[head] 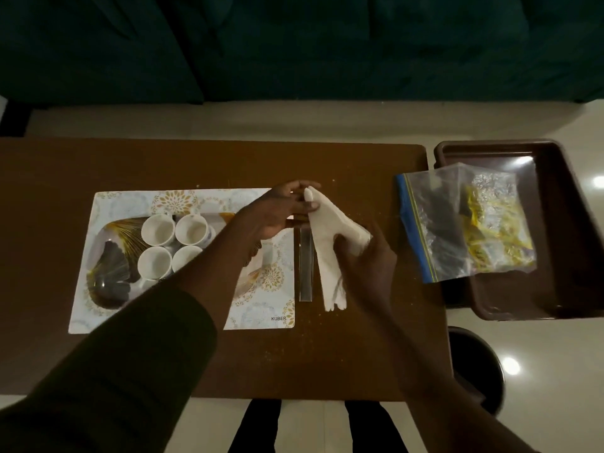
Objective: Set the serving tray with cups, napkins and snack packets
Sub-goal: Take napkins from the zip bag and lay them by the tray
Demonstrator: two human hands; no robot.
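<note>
A patterned white serving tray [124, 201] lies on the brown table, left of centre. Several white cups [191, 228] stand grouped on it. Both hands hold a white napkin [330, 243] just right of the tray: my left hand [277, 210] pinches its top corner, and my right hand [366, 256] grips its right side. The napkin's lower end hangs down to the table. A clear zip bag [464, 220] with yellow snack packets inside rests across the rim of a brown tub at the right.
A narrow metal strip [306, 266] lies on the table between tray and napkin. The brown plastic tub [555, 230] stands off the table's right edge. A dark round bin [474, 367] is on the floor below it. A dark green sofa [294, 44] fills the background.
</note>
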